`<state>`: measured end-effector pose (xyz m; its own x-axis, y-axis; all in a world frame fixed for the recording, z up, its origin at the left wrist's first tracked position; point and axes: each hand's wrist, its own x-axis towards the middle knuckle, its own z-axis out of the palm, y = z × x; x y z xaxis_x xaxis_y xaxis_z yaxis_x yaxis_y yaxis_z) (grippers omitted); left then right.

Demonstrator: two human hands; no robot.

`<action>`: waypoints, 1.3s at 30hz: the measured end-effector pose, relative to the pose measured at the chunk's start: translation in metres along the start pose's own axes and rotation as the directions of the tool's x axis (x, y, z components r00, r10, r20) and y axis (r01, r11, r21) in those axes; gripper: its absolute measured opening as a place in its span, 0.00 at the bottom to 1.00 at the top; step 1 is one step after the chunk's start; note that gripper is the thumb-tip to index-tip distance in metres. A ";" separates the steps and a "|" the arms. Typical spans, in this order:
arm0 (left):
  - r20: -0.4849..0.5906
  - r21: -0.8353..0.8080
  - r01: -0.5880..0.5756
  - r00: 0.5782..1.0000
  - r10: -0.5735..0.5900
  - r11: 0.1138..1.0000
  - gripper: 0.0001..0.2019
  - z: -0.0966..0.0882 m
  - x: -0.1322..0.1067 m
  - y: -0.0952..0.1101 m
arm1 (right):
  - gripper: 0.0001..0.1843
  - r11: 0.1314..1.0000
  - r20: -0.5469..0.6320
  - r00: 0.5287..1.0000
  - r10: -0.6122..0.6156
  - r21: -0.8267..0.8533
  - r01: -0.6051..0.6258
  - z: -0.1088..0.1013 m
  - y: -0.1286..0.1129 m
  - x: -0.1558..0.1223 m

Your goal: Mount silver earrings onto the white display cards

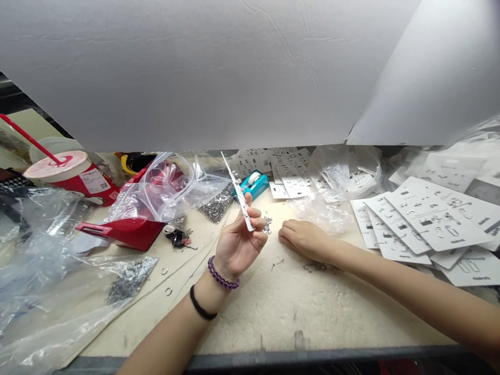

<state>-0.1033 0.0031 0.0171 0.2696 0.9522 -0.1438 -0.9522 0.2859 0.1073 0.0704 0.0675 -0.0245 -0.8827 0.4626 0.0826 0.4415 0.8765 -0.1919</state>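
Seen almost edge-on, a white earring card [238, 195] with small metal pieces on its face is pinched upright in the fingers of my left hand [239, 249]. My right hand [307, 239] rests on the tabletop with its fingers curled together; whatever they hold, if anything, is hidden. Just left of those fingers lies a little heap of silvery metal bits [267, 225]. A thin metal piece [277, 263] is on the table between my two arms, and a dark cluster of small parts [317, 267] shows below my right wrist.
Fanned earring cards [449, 219] lie at right, more cards [291, 174] behind. A teal tape dispenser [254, 184] stands beyond my left hand. Leftward are a red dustpan [133, 233], a bag of metal pieces [216, 203], keys [179, 237] and a red cup [86, 179]. A white board [219, 78] hangs overhead.
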 end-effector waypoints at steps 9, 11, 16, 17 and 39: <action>-0.028 0.065 0.024 0.999 -0.023 0.998 0.14 0.001 -0.003 -0.010 | 0.09 0.759 -0.339 0.824 0.454 0.631 -0.159 -0.029 -0.027 0.000; -0.013 0.082 0.058 0.998 -0.058 0.995 0.11 -0.001 -0.004 -0.016 | 0.07 0.664 -0.401 0.757 0.516 0.746 -0.058 -0.034 -0.042 0.001; 0.055 0.187 0.107 0.991 -0.119 0.977 0.07 -0.005 -0.008 -0.027 | 0.05 0.684 -0.515 0.676 0.527 0.729 0.023 -0.037 -0.067 0.004; 0.064 0.203 0.108 0.990 -0.124 0.973 0.07 -0.005 -0.009 -0.028 | 0.06 0.684 -0.519 0.671 0.530 0.729 0.025 -0.037 -0.069 0.003; 0.255 0.349 0.005 0.962 -0.100 0.937 0.08 -0.006 -0.007 -0.033 | 0.06 0.596 -0.477 0.677 0.560 0.800 0.071 -0.027 -0.075 -0.009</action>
<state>-0.0746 -0.0133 0.0085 0.3906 0.9149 0.1015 -0.8413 0.3101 0.4428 0.0498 0.0014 0.0150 -0.2738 0.8676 0.4152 0.0709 0.4487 -0.8909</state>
